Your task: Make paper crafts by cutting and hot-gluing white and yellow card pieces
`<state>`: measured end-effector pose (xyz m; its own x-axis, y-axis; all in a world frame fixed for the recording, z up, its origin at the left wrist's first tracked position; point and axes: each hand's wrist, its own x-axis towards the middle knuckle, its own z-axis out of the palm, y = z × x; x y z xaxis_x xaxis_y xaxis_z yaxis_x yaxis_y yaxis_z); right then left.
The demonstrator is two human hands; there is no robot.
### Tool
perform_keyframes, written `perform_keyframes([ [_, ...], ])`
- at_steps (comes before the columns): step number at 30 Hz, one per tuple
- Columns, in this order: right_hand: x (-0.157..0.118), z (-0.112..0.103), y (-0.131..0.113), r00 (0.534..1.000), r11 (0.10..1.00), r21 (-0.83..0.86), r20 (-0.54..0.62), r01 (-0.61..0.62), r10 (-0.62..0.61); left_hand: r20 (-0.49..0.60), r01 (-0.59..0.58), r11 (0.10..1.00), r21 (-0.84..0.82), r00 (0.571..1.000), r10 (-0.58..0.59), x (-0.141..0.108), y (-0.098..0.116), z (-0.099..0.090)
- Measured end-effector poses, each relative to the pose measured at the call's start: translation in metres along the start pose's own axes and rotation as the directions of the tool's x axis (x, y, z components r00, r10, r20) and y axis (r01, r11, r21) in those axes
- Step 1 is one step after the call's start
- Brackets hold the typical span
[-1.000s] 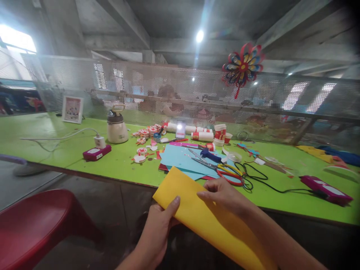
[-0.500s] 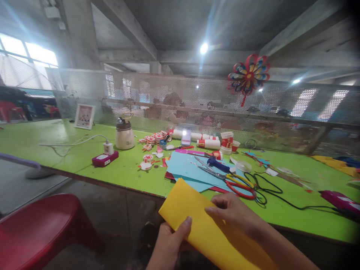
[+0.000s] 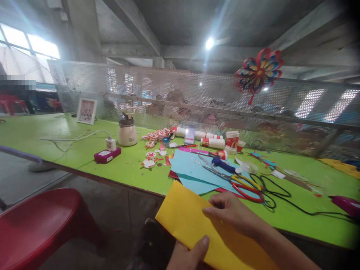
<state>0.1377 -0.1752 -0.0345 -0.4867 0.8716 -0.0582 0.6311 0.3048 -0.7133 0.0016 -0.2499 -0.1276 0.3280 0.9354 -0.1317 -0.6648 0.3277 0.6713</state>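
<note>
Paper [image 3: 182, 206], bright yellow, flat and smooth, with straight edges and a crisp corner, slants in both hands before the near side of the bench [image 3: 135, 168]. The left hand [image 3: 189, 255], partly cut off by the bottom of the view, grips its lower edge, thumb on top and fingers underneath; the right hand [image 3: 234, 213] pinches its upper edge between thumb and bent fingers. Just beyond, thin pale blue sheets [image 3: 191, 170] lie in a loose, overlapping pile with red and pink ones showing at the edges. Scissors [image 3: 247, 192] with looped red and yellow handles rest across the pile, their metal blades pointing left, close to a tangle of black cord [image 3: 281, 191]. Farther back stand ribbed-looking stacked paper cups [image 3: 232, 140] in white and red, and a rounded cream jug [image 3: 127, 133] with a dark top. The bench is glossy lime green, dotted with scraps. A glossy red stool [image 3: 47, 217] sits at the left. Behind the bench runs a perforated screen [image 3: 126, 86] bearing a looped, many-petalled ornament [image 3: 260, 71], under a grey concrete ceiling [image 3: 185, 22].
</note>
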Motion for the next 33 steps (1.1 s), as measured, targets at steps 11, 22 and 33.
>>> perform_keyframes([
  [11, 0.003, -0.005, -0.007, 1.000, 0.999, 0.028, 0.019, 0.021, -0.021, 0.047, 0.059, 0.995, 0.083, 0.997, -0.063, 0.001, 0.005, -0.010],
  [22, 0.009, -0.007, 0.002, 0.999, 0.995, 0.095, 0.033, -0.010, 0.007, 0.111, 0.114, 0.989, 0.096, 0.986, -0.124, 0.006, 0.001, -0.013],
  [33, 0.001, -0.005, -0.002, 0.998, 0.991, 0.130, 0.058, -0.033, 0.026, 0.077, 0.152, 0.986, 0.067, 0.985, -0.156, 0.001, -0.003, -0.010],
])
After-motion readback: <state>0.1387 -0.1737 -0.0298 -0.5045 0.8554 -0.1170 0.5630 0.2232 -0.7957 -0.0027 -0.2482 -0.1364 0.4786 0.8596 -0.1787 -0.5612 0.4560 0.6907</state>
